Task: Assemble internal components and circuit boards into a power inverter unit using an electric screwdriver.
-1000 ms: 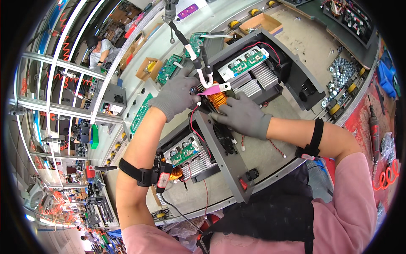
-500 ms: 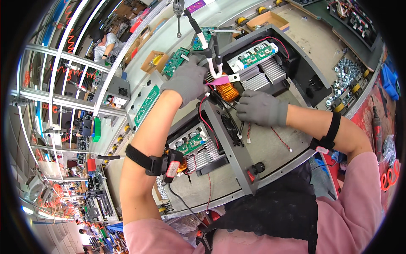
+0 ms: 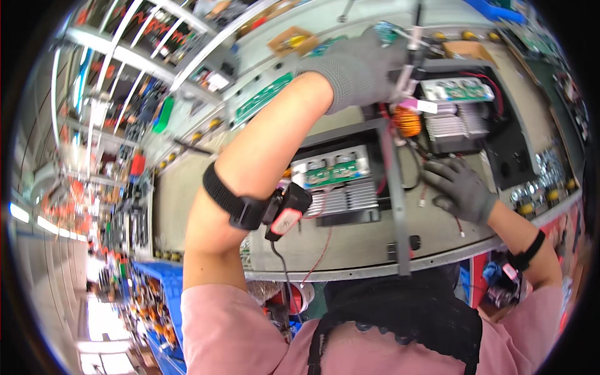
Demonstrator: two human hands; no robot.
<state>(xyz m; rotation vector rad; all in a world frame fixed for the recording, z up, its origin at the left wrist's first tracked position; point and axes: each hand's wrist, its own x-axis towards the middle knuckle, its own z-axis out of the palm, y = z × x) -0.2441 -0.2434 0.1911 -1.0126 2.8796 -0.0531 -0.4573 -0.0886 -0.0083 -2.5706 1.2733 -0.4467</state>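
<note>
My left hand (image 3: 369, 70), in a grey knit glove, is blurred at the far chassis wall, beside the black-and-white cables (image 3: 409, 65); its fingers are too smeared to read. Just below the cables are a pink strip with a white end (image 3: 427, 107) and an orange copper-wound coil (image 3: 407, 120). My right hand (image 3: 461, 190), also gloved, has its fingers stretched out and apart over thin wires at the near edge of the right chassis (image 3: 522, 153). That chassis carries a green circuit board (image 3: 459, 90) and silver finned heat sinks (image 3: 445, 128).
A second chassis with a circuit board (image 3: 337, 170) and heat sink (image 3: 350, 199) lies left, its grey side wall (image 3: 395, 206) between the units. Loose screws (image 3: 545, 172) lie at right. A cardboard box (image 3: 292, 41) and long green board (image 3: 265, 99) sit at the far left.
The whole view has swung, so the bench sits further right. My right hand has drawn back from the coil, its fingers now spread. My left hand has moved rightward over to the cables.
</note>
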